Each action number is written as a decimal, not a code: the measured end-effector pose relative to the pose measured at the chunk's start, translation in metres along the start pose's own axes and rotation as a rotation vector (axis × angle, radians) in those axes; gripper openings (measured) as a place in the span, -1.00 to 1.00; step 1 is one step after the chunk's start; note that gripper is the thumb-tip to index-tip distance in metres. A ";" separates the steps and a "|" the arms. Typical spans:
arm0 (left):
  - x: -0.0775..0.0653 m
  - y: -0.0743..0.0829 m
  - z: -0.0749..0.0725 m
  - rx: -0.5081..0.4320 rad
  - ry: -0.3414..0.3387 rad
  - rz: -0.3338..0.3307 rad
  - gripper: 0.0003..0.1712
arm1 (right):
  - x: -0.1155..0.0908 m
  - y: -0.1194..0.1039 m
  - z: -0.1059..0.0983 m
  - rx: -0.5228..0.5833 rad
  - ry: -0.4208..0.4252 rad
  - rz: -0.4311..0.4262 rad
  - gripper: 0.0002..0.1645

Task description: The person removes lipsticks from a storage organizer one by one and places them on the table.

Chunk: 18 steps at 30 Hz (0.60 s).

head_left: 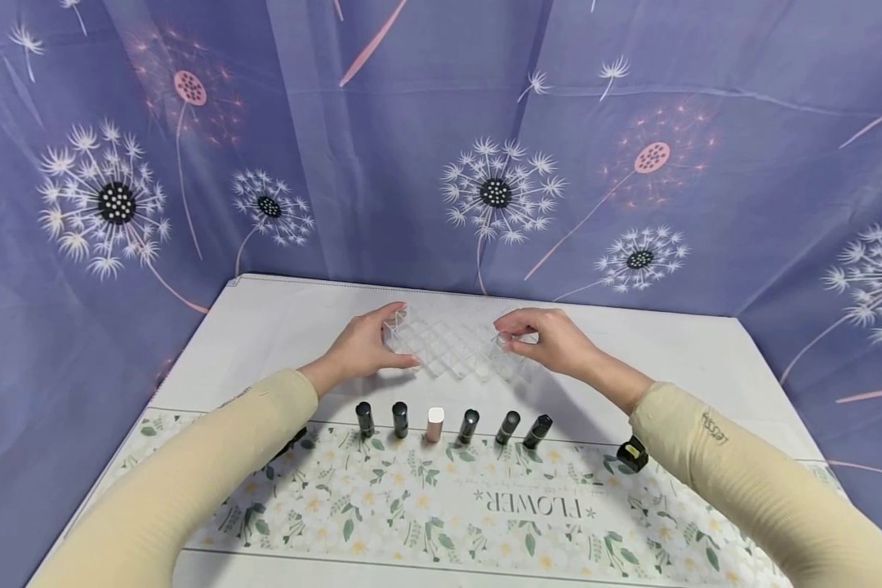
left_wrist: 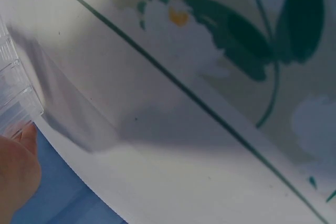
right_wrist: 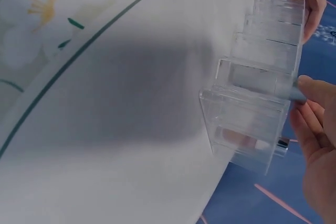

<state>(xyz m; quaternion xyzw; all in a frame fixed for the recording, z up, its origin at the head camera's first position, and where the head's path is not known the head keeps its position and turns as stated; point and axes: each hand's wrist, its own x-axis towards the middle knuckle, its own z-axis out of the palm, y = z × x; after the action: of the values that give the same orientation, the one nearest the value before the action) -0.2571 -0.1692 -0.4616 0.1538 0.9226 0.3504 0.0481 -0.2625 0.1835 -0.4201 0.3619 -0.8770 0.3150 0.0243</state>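
Note:
A clear plastic organizer (head_left: 444,347) with diamond-shaped compartments stands on the white tabletop. My left hand (head_left: 363,341) grips its left end, thumb at the front and fingers behind. In the left wrist view, only a corner of the organizer (left_wrist: 18,90) and part of that hand (left_wrist: 18,174) show. At the right end, my right hand (right_wrist: 317,124) pinches the greyish end of a slim tube (right_wrist: 297,93), which sits in one compartment. Below it in the right wrist view, a pinkish tube (right_wrist: 239,139) with a dark-and-silver end lies in another compartment.
Nearer me stands a row of several black lipstick tubes (head_left: 400,420) and one pink tube (head_left: 434,426) with a pale top. A black object with a yellow label (head_left: 633,454) lies beside the right sleeve. The flowered mat (head_left: 382,523) covers the front; a purple curtain (head_left: 389,163) hangs behind.

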 end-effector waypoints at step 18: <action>-0.002 0.002 -0.001 0.004 0.003 0.018 0.32 | 0.004 -0.020 -0.027 -0.036 0.043 -0.100 -0.61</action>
<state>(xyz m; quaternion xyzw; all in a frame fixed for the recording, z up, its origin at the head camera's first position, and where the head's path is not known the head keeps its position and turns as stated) -0.2554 -0.1692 -0.4596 0.1616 0.9220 0.3493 0.0432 -0.2578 0.1857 -0.3867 0.3981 -0.8626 0.3051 0.0655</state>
